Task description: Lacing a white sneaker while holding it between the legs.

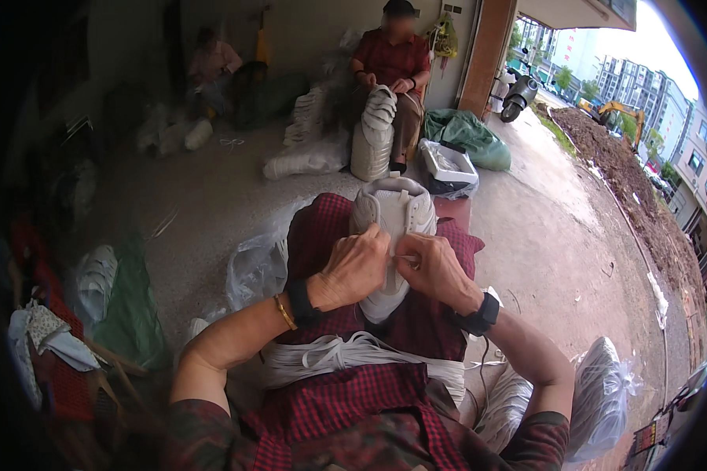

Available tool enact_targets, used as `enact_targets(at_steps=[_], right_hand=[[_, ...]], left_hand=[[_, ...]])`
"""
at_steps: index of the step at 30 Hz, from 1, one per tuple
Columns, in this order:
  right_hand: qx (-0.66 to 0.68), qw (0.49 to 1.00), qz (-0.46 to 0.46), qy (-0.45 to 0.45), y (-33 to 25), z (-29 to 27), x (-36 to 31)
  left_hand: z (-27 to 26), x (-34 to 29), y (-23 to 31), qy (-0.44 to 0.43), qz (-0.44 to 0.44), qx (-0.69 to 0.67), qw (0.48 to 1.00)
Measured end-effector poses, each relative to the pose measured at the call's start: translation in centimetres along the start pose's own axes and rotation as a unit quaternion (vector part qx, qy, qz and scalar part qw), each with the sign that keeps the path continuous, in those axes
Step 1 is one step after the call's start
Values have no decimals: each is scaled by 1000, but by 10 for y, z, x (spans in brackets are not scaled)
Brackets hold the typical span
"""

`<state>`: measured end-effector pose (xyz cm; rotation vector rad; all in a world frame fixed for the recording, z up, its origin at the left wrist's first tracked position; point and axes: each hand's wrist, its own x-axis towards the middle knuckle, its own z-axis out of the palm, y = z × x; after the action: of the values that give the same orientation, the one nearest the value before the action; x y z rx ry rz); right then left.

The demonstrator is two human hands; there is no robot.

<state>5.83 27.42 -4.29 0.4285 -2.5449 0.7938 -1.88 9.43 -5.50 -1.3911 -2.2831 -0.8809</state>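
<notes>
A white sneaker (381, 302) rests on my lap with its toe toward me and its padded collar away. Over its lacing area, my left hand (355, 263) is closed in a pinch beside one eyelet edge; what lies between those fingertips is hidden. Close by on the other side, my right hand (436, 267) pinches a thin white strand that looks like a shoelace (407, 257). The two hands nearly meet above the tongue. Across my lap, on a red-and-black checked apron (346, 400), lies a thick bundle of white laces (346, 353).
Plastic-wrapped stacks of white shoe parts (601, 392) stand low on the right. A clear bag (255, 267) lies left of my lap. Ahead, a seated person (393, 59) works behind a shoe stack (373, 141), near a white box (448, 163) and green sack (471, 137). Another person sits farther left.
</notes>
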Motion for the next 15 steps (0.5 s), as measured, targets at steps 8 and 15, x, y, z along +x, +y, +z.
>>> enact_targets(at_steps=[8,15], right_hand=[[24,999,-18,-31,3,-6,0],[57,997,-34,-50,6,-10,4]], left_hand=[[-113,-58,-53,-42,-115,42,992],[-387,-210,-225,104,-544,521,649]])
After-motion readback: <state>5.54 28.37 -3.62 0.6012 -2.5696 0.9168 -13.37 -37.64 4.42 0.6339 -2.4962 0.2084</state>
